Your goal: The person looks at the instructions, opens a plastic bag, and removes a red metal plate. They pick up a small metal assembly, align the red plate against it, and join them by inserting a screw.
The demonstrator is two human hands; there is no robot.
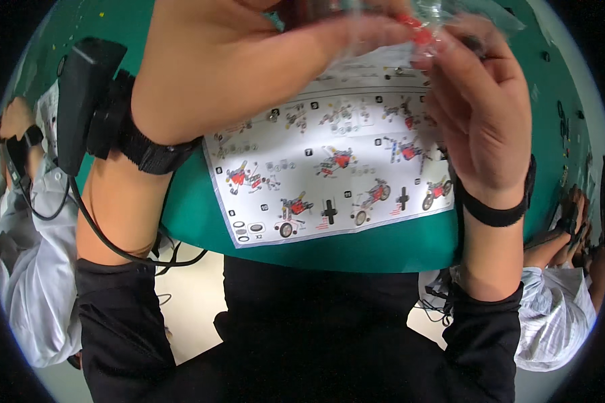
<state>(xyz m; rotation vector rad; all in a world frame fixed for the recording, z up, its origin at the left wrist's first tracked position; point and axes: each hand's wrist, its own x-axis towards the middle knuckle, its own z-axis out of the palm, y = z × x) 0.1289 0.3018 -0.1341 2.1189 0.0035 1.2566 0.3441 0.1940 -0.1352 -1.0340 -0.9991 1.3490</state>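
Up at the far edge of the view, my two hands meet at a clear plastic bag [497, 15] with something red showing in or behind it. My left hand [282, 57] reaches across from the left, its fingers closed on the bag and partly smeared by motion. Thumb and fingers of my right hand [484, 101] pinch the bag from the right; a small dark piece shows by its fingers. Below both hands lies a printed instruction sheet [329, 174] with numbered pictures of a red and grey toy motorcycle. Its far part is hidden behind my hands and the bag.
The sheet rests on a green table [356, 254]. Small metal parts [273, 115] sit on it. Black straps circle both wrists, and a black device [91, 101] on the left one trails a cable [107, 245]. Other people in light clothes [30, 269] sit on both sides.
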